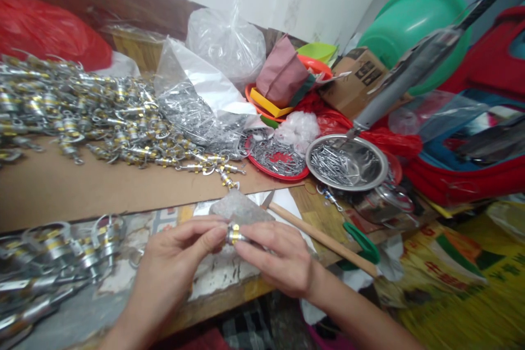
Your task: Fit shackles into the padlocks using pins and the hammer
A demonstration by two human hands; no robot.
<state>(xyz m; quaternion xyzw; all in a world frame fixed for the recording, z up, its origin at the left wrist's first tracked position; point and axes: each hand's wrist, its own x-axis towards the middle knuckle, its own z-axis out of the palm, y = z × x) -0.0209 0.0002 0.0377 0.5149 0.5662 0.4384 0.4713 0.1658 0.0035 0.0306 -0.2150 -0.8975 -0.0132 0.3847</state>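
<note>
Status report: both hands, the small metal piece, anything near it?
Left hand and right hand both pinch silver-gold metal piece. Over grey stone. Wooden-handled tool lies beside right hand.

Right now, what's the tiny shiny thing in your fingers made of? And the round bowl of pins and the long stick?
The small silver-and-gold ring-shaped piece, pinched by the left hand and right hand, looks like polished metal, perhaps with a brass band: it glints. The round silver bowl seems to be steel: mirror-bright reflections. The long tan stick looks like bare wood: matte, pale brown.
</note>
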